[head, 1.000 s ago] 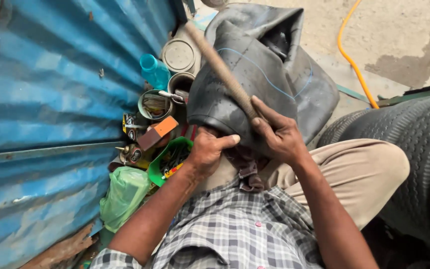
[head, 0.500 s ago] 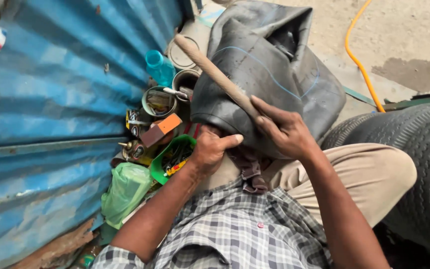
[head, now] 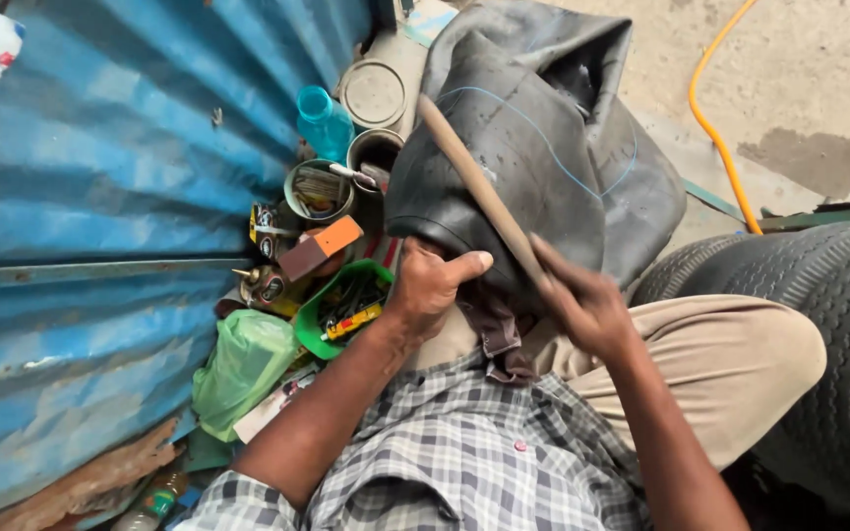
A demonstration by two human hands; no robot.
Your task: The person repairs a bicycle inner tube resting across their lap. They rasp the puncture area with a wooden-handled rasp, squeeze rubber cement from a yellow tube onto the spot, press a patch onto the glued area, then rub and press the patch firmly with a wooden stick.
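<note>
Working on a big black rubber inner tube, folded and draped over the lap. Looks like the rubbing or pressing step on one spot of the rubber.

Left hand pinching the lower fold of the tube, thumb on top, grip closed on the rubber. Right hand wrapped tight round the near end of a long wooden stick. Stick lying slanted across the tube, far end up near the top fold, touching the rubber along the way.

Tube sitting right under both hands, between the knees and the blue metal wall. Next move probably calls for a steady left hold so the rubber stays flat, and a firm push with the stick on the same spot.

Close by on the left: green tray with small bits, orange block, open tin, blue bottle, green plastic bag. Big tyre on the right, orange hose on the ground
</note>
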